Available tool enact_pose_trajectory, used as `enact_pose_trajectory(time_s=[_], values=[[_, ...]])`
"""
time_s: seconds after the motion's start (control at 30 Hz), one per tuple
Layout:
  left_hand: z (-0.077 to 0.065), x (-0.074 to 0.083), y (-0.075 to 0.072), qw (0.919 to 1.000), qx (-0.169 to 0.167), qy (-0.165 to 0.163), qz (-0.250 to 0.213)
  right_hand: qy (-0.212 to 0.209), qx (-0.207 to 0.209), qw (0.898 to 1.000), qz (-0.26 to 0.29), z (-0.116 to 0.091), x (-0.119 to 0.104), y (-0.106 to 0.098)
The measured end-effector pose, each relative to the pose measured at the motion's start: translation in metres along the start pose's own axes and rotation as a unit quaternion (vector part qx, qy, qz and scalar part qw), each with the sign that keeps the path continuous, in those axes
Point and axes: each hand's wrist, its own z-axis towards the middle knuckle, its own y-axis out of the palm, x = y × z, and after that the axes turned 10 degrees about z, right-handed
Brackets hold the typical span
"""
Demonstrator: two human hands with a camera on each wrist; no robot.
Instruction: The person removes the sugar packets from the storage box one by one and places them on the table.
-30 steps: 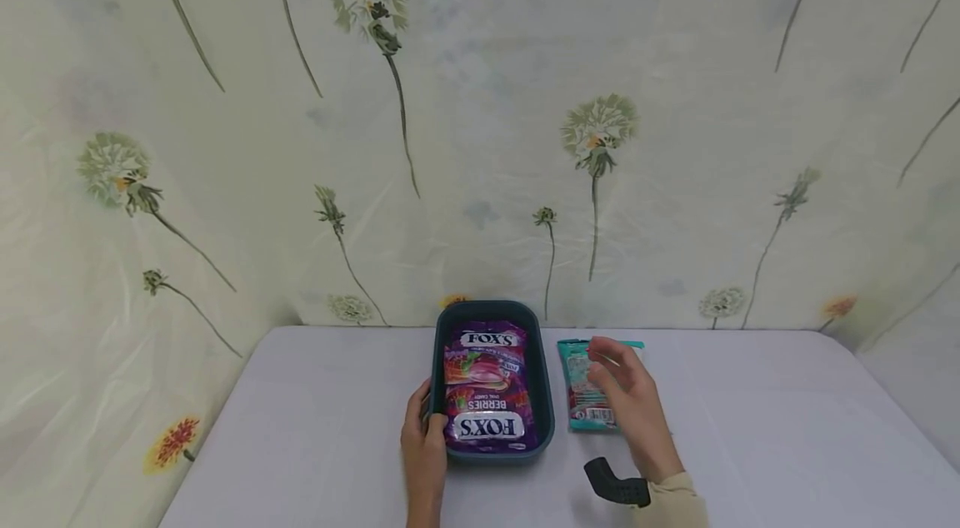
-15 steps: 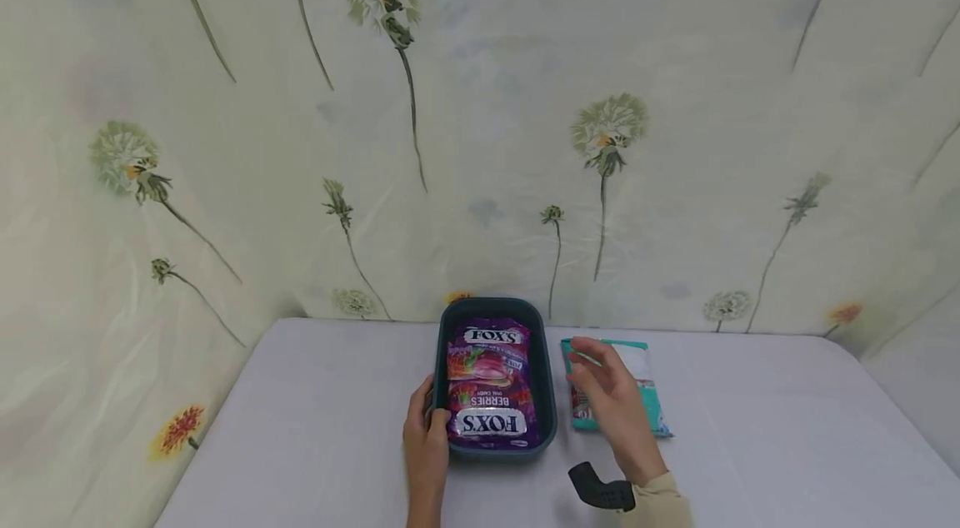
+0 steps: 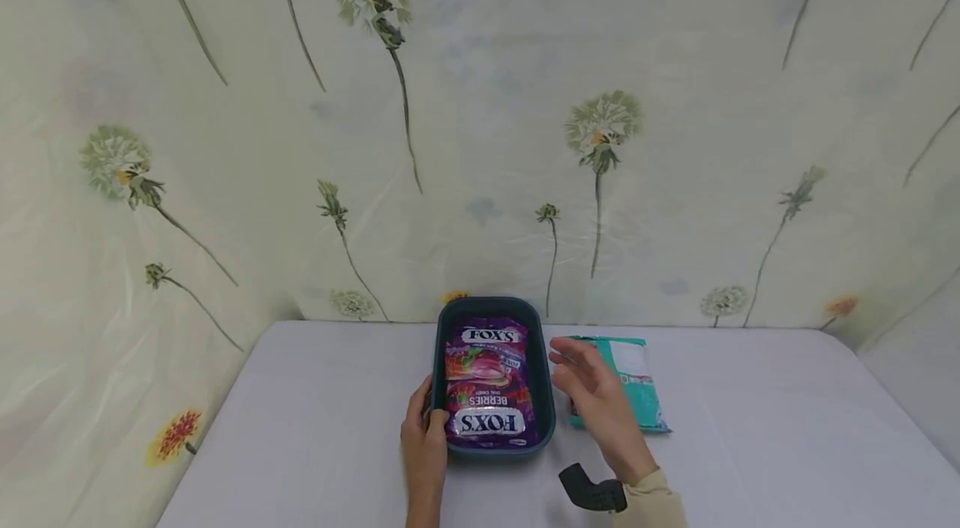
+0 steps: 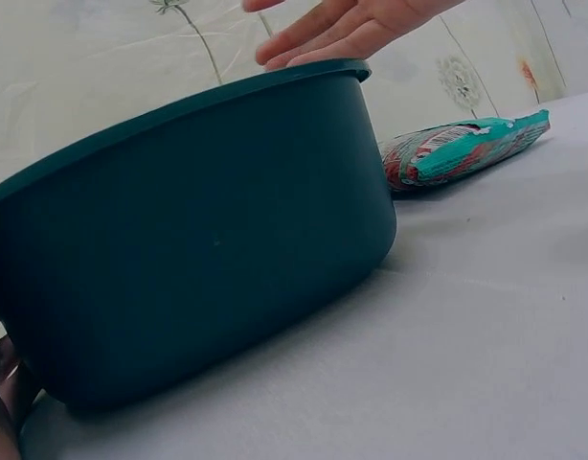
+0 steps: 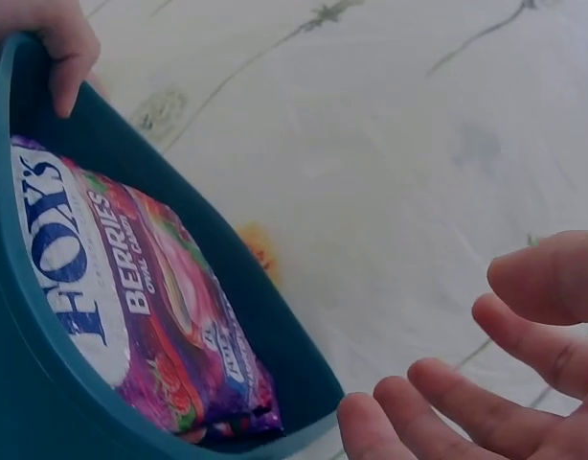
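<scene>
A dark teal plastic tub (image 3: 547,420) stands on the table, with a purple Fox's Berries candy bag (image 3: 491,395) lying inside it. My left hand (image 3: 425,438) grips the tub's left rim, the thumb hooked over the edge; in the right wrist view that thumb (image 5: 69,81) shows inside the wall. Just off the tub's right side, my right hand (image 3: 600,407) hovers with its fingers loosely spread, holding nothing. Behind and partly under it in the head view lies a turquoise packet (image 3: 643,395), its left part hidden. The left wrist view shows this packet (image 4: 466,149) lying flat.
White cloth covers the table (image 3: 315,428). A flower-printed curtain (image 3: 480,136) hangs right behind the tub. At the right wrist sits a black curved strap or mount (image 3: 592,490), over a beige sleeve (image 3: 651,503).
My right hand has shifted left, from over the turquoise packet to beside the tub, uncovering more of the packet's right side. The left hand and tub stay put.
</scene>
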Motion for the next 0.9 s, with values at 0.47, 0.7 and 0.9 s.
enact_pose_trajectory(time_s=[0.47,0.7,0.9], values=[[0.001,0.001,0.0,0.9999,0.004,-0.01,0.006,0.011,-0.042,0.999,-0.007,-0.002,-0.002,0.016],[0.001,0.001,0.0,0.9998,0.003,-0.015,0.01,0.02,-0.065,0.998,-0.004,-0.005,-0.002,0.031],[0.001,-0.002,0.001,0.9998,0.003,-0.013,0.014,0.012,-0.088,0.996,0.01,-0.012,0.0,0.05]])
